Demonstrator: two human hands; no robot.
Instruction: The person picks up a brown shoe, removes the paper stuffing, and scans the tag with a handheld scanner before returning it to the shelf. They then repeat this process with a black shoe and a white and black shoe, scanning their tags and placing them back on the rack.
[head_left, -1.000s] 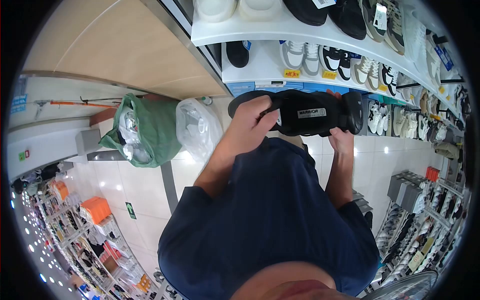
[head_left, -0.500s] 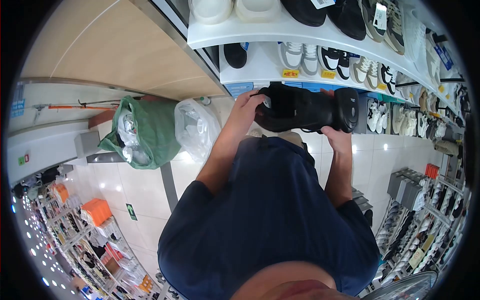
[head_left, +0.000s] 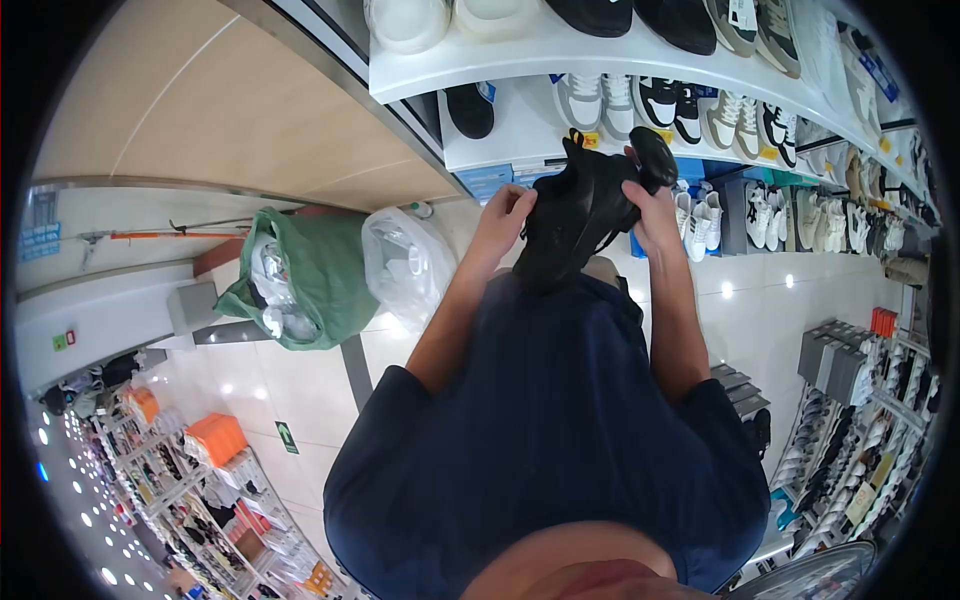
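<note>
A black item (head_left: 575, 215), bag-like with a rounded black end piece (head_left: 653, 158), is held in front of my chest, below the shoe shelf. My left hand (head_left: 508, 222) pinches its left edge between thumb and fingers. On the other side, my right hand (head_left: 652, 212) grips it just under the rounded end. The item is tilted, with the rounded end up and to the right and its lower part against my dark shirt. Some of my right fingers are hidden behind it.
White shelves (head_left: 520, 62) with shoes stand ahead. To the left, a green bag (head_left: 335, 280) and a clear plastic bag (head_left: 408, 262) rest on the floor by a wooden panel (head_left: 150, 90). Shoe racks (head_left: 870, 440) are at the lower right, others at the lower left.
The black item has turned from nearly level to steeply tilted, its rounded end moving up and left. Its open side no longer faces up. My right hand has moved up and left with it.
</note>
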